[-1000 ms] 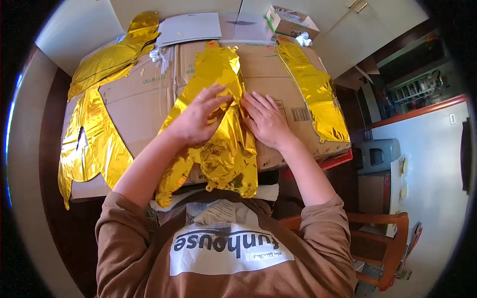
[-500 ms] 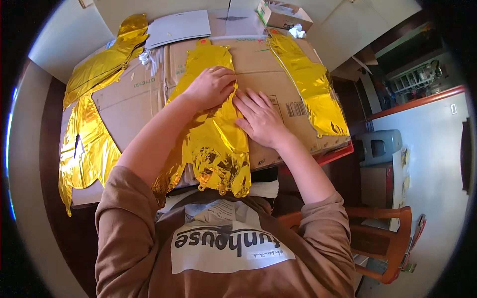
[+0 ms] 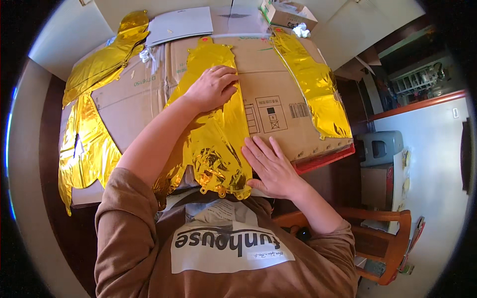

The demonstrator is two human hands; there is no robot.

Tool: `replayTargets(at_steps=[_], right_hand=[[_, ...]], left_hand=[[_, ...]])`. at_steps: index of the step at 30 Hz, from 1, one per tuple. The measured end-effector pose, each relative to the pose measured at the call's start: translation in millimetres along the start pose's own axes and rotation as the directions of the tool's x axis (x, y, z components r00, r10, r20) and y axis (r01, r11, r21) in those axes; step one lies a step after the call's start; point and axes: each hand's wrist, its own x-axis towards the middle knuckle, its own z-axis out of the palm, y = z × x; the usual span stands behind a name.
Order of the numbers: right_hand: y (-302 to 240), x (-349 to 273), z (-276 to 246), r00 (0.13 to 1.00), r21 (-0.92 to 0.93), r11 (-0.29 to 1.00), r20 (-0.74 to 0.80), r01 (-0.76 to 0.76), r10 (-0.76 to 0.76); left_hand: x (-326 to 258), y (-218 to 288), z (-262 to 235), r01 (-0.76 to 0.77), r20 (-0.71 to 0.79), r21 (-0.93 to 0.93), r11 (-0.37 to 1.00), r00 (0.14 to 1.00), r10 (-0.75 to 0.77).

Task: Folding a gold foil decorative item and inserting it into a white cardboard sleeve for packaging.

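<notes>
Gold foil (image 3: 221, 130) is lying under my curled left hand (image 3: 212, 89), grip unclear, and beside my spread right hand (image 3: 270, 168), as I'm seemingly flattening it remotely, the next move probably calling for even pressure.

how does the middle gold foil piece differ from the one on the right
The middle foil piece lies under the left hand; the right foil piece has no hand on it. The middle foil piece spreads into two parts at its near end; the right foil piece is a single narrower strip. The middle foil piece extends lower in the picture than the right foil piece. Both are shiny gold and lie on cardboard.
</notes>
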Motion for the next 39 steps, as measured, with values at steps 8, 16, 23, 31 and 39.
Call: replayTargets(at_steps=[8,16,23,31,39], right_hand=[[30,40,-24,0.951,0.367,0.929,-0.301,0.041,0.077],[29,81,10,0.975,-0.042,0.989,-0.178,-0.142,0.133],[28,78,10,0.981,-0.074,0.986,-0.133,-0.15,0.139],[27,82,8,0.982,-0.047,0.992,-0.155,-0.116,0.108],[27,75,-8,0.976,0.003,0.987,-0.145,-0.161,0.16]], left_hand=[[-2,-3,0,0.02,0.006,-0.011,1.0,1.0,-0.02],[-1,1,-3,0.026,0.025,-0.025,0.999,0.999,-0.025],[13,-4,-11,0.073,0.177,0.041,0.997,0.981,-0.079],[10,-20,-23,0.086,0.123,0.01,0.996,0.989,-0.086],[-112,93,-128,0.663,0.03,-0.455,0.595,0.679,-0.734]])
